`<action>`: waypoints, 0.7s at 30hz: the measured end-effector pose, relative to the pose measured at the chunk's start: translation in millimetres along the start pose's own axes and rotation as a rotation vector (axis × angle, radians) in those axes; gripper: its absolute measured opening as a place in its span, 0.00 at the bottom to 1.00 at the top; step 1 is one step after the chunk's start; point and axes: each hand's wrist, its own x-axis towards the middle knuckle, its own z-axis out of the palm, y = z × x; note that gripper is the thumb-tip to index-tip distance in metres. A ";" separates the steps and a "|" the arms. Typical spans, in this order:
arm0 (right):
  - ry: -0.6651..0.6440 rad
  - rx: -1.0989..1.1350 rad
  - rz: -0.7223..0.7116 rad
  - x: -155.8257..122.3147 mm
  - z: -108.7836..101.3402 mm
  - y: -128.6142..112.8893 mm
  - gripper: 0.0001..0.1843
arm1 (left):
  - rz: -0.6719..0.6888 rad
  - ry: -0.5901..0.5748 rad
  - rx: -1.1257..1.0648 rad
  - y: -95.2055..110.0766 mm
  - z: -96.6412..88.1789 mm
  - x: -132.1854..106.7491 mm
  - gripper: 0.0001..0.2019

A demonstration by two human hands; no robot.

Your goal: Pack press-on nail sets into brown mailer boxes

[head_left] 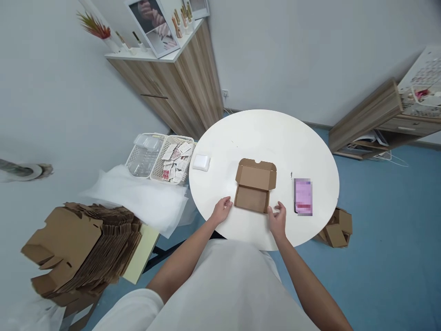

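The brown cardboard box [255, 189] lies on the white bench [265, 133], left of the phone [303, 196], its lid [255, 176] tipped back away from you. Your left hand [221, 210] rests beyond the box as reckoned from the phone, fingers loosely parted and pinching nothing; whether a fingertip meets the wall cannot be told. Your right hand [277, 219] occupies the gap between phone and box, thumb held apart from the fingers; the thumb appears to meet the box's near corner, though contact is uncertain.

Handling (judged by eye): expect a light piece, stiff along its folded walls and springier at the lid and side flaps. The matt board should grip well rather than slip; it is hardly fragile, but hard squeezing may crease the thin flaps. You would best take hold low on the two short walls, the one facing the phone and its opposite, leaving the lid free.

Markings: you can find no brand or lettering on the visible board. The phone's screen is blurred into coloured squares. Further left of the phone, a white packet [201, 162] shows no legible label; further left again, off the bench, the printed cards [175, 162] in a white basket [159, 169] are too small to read.
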 end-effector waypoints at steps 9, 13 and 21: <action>-0.140 0.045 -0.261 -37.8 71.4 -79.2 0.25 | -0.133 0.355 -0.063 -36.1 -99.4 51.4 0.23; -0.366 0.089 -0.103 -21.2 143.7 -118.8 0.21 | -0.212 0.295 -0.124 -46.7 -133.3 85.3 0.31; -0.381 0.149 0.172 35.5 240.4 -154.4 0.24 | -0.234 0.165 -0.088 -42.6 -156.8 121.9 0.33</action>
